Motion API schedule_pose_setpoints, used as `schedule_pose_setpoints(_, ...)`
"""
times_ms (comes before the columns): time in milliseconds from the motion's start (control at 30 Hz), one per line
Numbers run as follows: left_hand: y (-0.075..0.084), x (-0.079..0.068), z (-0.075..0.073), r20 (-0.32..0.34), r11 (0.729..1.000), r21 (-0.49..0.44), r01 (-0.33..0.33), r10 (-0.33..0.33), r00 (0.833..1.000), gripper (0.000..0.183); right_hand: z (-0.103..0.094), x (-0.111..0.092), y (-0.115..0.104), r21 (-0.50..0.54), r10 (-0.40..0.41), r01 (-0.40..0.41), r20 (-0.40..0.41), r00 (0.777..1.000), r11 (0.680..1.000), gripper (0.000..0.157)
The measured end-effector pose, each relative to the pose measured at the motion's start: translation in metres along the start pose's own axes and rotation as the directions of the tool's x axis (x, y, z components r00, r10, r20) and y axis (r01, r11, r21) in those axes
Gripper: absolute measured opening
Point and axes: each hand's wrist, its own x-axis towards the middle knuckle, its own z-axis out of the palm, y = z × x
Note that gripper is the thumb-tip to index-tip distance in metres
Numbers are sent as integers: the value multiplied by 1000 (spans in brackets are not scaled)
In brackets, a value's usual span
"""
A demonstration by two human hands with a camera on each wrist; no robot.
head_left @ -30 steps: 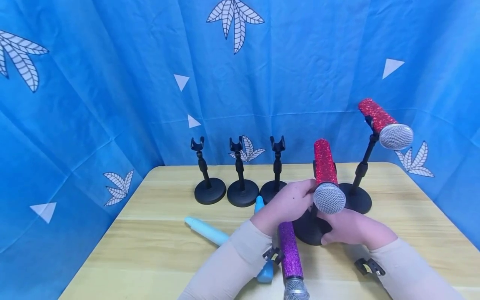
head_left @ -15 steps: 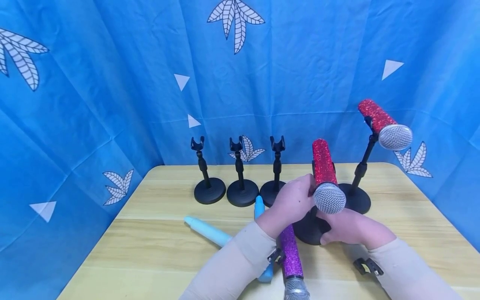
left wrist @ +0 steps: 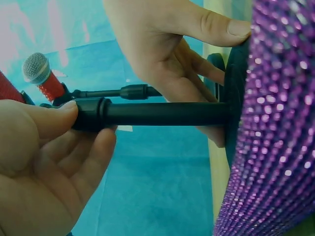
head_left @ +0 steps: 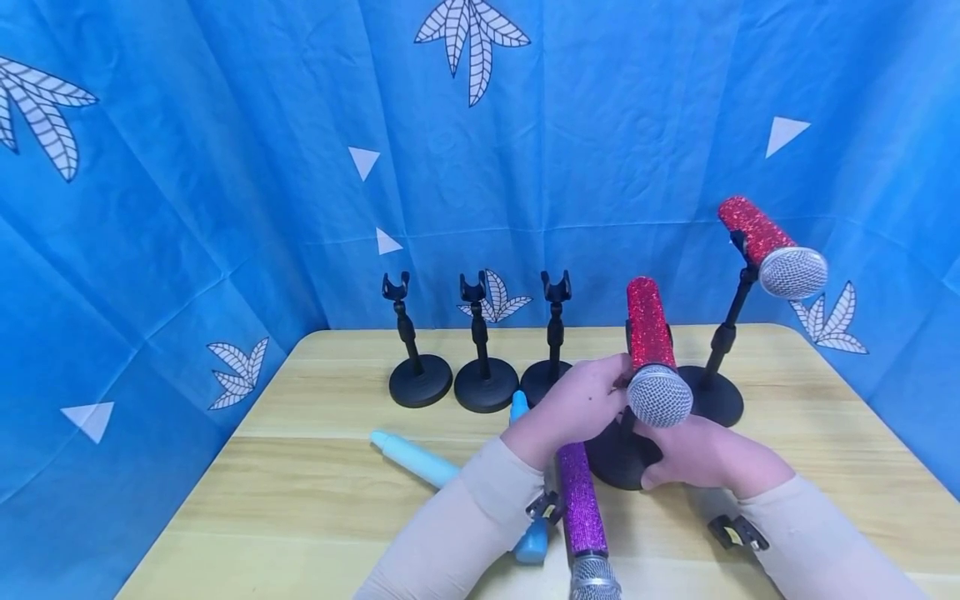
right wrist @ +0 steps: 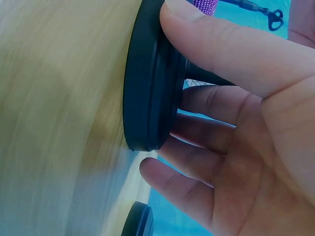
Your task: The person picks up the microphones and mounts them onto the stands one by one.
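A black desktop microphone stand [head_left: 618, 462] bears a red glitter microphone [head_left: 648, 325], its silver mesh head towards me. My left hand [head_left: 581, 404] pinches the collar [left wrist: 92, 114] on the stand's post between thumb and fingers, just below the clip. Low down, my right hand [head_left: 697, 454] grips the round base [right wrist: 150, 93], thumb on its upper face and fingers around the far side. The base tips off the table in the right wrist view. Beneath my left wrist lies a purple glitter microphone [head_left: 583, 508], which also fills the right side of the left wrist view.
Three black stands with forked clips line the back: left [head_left: 420, 379], middle [head_left: 485, 383] and right [head_left: 555, 333]. A second red microphone [head_left: 765, 242] sits on a taller stand [head_left: 712, 396] at right. Two blue stick-like things, one light [head_left: 412, 458] and one darker [head_left: 531, 543], lie partly under my left arm.
My left hand rolled slightly at the collar half a second ago, then came back near its earlier pose. The right hand keeps its grip on the base.
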Motion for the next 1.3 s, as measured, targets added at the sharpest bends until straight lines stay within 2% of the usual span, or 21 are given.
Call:
schedule_pose_setpoints(100, 2, 3, 3, -68, 997, 73, 25, -20, 997, 20, -1, 0, 0, -1, 4, -4, 5, 1000, 1000, 75)
schedule_pose_setpoints(200, 3, 5, 4, -97, 990, 133, 41, -28, 995, 22, -2, 1, 0, -7, 9, -9, 11, 1000, 1000, 73)
schedule_pose_setpoints(333, 1, 5, -1, -46, 996, 90, 19, -15, 999, 26, -3, 3, 2, -28, 4, -4, 6, 1000, 1000, 73)
schedule_pose_setpoints(500, -3, 3, -2, 17, 998, 33, -53, 52, 998, 28, -4, 3, 3, -48, 0, 0, -1, 1000, 999, 73)
schedule_pose_setpoints(600, -2, 2, 0, -3, 996, 58, -62, 62, 998, 24, -4, 3, 2, -43, 4, -4, 8, 1000, 999, 72)
schedule_pose_setpoints(767, 2, 2, 5, -69, 992, 126, 3, 6, 998, 25, -3, 1, 1, -47, -8, 8, 3, 1000, 999, 70)
schedule_pose_setpoints(867, 3, 2, 7, -68, 989, 147, 15, -5, 998, 26, -1, -1, 1, -62, -26, 25, -12, 1000, 998, 68)
schedule_pose_setpoints(1033, 1, -3, 5, -46, 987, 157, -22, 30, 999, 28, 0, -5, 0, -75, -36, 35, -11, 999, 997, 68)
schedule_pose_setpoints(1233, -1, -3, 3, -58, 979, 184, -87, 99, 993, 23, 1, -7, 1, -73, -66, 63, -30, 997, 995, 70)
schedule_pose_setpoints(1300, 0, -2, 4, -59, 979, 179, -93, 105, 993, 22, 1, -6, 2, -76, -79, 75, -46, 996, 994, 69)
